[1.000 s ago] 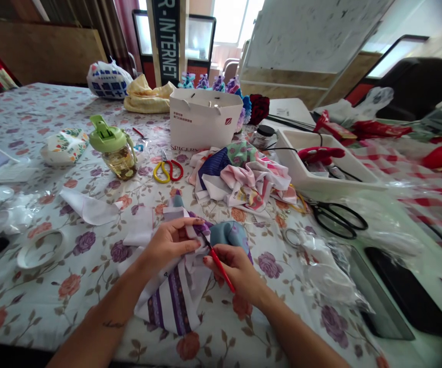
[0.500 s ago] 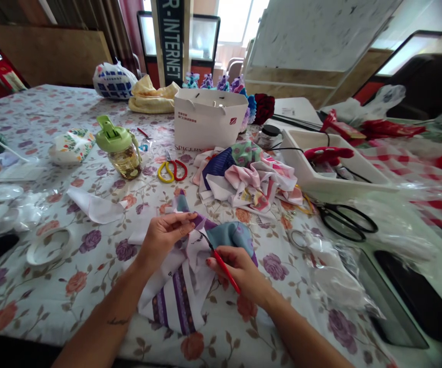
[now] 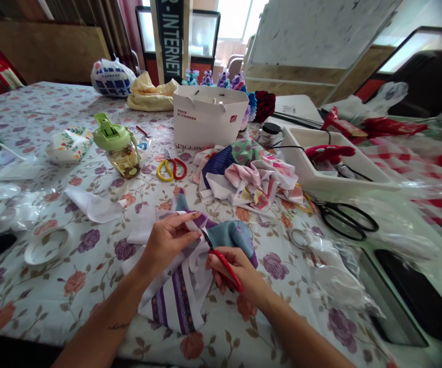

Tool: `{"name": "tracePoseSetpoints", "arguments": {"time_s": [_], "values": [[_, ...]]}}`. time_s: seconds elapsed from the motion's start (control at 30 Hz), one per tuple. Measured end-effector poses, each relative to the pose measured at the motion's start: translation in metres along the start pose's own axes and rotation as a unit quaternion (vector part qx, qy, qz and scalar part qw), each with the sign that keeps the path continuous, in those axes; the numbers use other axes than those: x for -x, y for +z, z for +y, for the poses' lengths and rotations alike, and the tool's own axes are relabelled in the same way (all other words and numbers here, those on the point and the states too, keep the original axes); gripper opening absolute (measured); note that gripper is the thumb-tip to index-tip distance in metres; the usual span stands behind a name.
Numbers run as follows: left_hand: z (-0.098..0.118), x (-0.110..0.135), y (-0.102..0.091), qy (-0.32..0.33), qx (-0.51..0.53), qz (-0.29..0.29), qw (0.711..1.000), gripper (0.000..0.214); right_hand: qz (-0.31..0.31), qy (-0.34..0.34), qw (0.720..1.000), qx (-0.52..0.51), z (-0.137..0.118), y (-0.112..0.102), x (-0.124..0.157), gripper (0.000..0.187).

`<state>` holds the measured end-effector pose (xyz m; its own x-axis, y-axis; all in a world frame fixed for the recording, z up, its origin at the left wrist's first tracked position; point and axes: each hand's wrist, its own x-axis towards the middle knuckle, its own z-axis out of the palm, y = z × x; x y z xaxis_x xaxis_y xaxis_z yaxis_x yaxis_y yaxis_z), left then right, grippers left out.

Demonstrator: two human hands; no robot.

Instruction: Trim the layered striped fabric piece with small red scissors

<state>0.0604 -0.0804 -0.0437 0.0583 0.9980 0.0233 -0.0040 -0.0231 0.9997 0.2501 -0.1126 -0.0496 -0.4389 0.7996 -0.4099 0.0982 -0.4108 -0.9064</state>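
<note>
Fabric (image 3: 195,273) — seemingly part-cut, its striped end (image 3: 180,300) apparently whole at six o'clock: I am watching the left hand (image 3: 166,239) pinching it, the right hand (image 3: 241,271) gripping red-handled scissors (image 3: 226,267).

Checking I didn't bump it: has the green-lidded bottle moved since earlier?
No: the green-lidded bottle keeps its place left of the white paper bag; only the view shifted.
</note>
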Motion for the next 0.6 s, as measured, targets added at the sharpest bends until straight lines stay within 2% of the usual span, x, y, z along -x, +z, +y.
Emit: {"name": "tracePoseSetpoints", "arguments": {"time_s": [0.2, 0.4, 0.6], "values": [[-0.001, 0.0031, 0.0039, 0.005, -0.014, -0.027, 1.0, 0.04, -0.002, 0.004, 1.0, -0.011, 0.0046, 0.0019, -0.0007, 0.048], [0.0005, 0.0045, 0.0049, 0.017, -0.038, -0.021, 0.999, 0.038, 0.015, -0.005, 1.0, -0.002, -0.001, 0.0057, 0.0022, 0.046], [0.0007, 0.0038, 0.0041, -0.009, -0.02, -0.029, 0.999, 0.04, 0.019, -0.02, 1.0, 0.009, -0.0041, 0.0077, 0.003, 0.045]]}}
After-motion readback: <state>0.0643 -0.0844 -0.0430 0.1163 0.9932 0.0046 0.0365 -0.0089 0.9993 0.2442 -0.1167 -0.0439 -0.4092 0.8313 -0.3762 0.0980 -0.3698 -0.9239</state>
